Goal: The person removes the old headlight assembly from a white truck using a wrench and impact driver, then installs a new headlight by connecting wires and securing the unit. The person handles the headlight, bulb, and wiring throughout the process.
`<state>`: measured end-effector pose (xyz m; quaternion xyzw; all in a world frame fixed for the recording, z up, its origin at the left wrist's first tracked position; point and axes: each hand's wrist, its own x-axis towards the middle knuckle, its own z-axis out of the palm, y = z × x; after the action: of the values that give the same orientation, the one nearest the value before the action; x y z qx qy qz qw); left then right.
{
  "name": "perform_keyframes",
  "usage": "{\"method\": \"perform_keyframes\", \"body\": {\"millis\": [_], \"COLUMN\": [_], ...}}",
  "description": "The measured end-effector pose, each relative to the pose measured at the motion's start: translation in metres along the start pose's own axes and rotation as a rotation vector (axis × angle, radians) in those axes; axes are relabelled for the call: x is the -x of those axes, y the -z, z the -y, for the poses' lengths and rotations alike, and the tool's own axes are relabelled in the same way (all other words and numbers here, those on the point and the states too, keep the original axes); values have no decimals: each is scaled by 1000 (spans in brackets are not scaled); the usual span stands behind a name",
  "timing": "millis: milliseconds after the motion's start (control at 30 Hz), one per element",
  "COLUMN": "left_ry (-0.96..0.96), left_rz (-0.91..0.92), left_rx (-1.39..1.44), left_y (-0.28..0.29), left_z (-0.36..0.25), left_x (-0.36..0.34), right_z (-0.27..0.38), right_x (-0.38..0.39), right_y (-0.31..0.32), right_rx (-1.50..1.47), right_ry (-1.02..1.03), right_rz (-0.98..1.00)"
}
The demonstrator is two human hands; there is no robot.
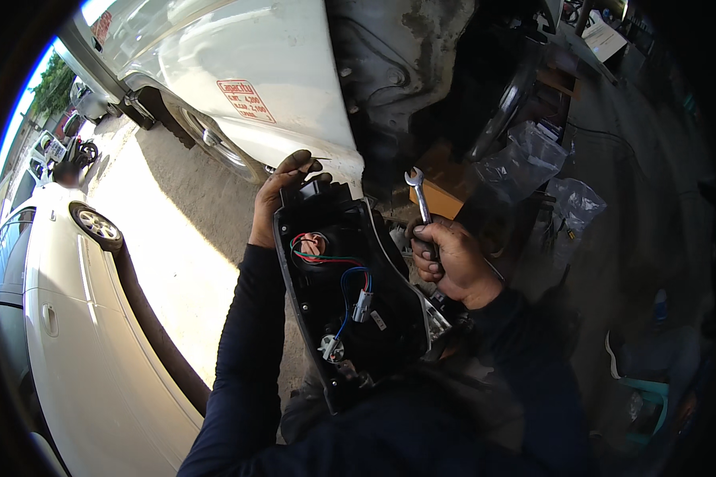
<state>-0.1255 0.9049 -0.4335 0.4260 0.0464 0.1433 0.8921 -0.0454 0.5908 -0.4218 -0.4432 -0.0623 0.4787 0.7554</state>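
Lamp [326, 282], with its black back turned up toward you, fills the middle of the view, between your forearms and just above your lap. Your left hand [272, 203] is at its upper left corner, partly hidden behind it. The fingers there are bunched close together above the top edge, and something thin, too small to name, shows at their tips. How firmly that hand grips the lamp, you cannot tell from here.

Your right hand [453, 262] is just beside the lamp's right edge, fingers wrapped around the handle of a silver wrench [422, 199]. Its open end points up, apart from the lamp.

On the lamp's back, red and green wires loop by a copper-coloured socket [313, 246] near the top. Blue and red wires meet at a grey connector [363, 307], and a blue one runs down to a white socket [332, 348].

Ahead of you is a white vehicle's panel [294, 63] with red lettering. A cream car [79, 294] stands at left; an orange-brown box [441, 195] and clear bags [517, 163] lie beyond your right hand.
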Motion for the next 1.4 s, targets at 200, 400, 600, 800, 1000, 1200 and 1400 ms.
{"method": "perform_keyframes", "body": {"millis": [200,400,600,800,1000,1200,1400], "left_ry": [-27,-32,-5,-69,-134,-146,2], "left_rz": [169,230,342,146,125,22,292], "left_rx": [-43,123,296,296,188,186,521], "left_y": [8,7,12,27,71,80,57], "left_z": [-7,0,2,5,5,15,33], "left_x": [-8,-6,-2,17,29,20,0], "right_z": [-4,-5,-1,-19,-74,-112,-56], "right_x": [-9,-7,9,33,93,118,121], "right_y": [12,13,13,28,37,25,11], "right_rx": [141,476,727,738,432,358,512], "right_ry": [50,92,170,176,137,344,400], "right_rz": [33,209,275,256,280,191,162]}}
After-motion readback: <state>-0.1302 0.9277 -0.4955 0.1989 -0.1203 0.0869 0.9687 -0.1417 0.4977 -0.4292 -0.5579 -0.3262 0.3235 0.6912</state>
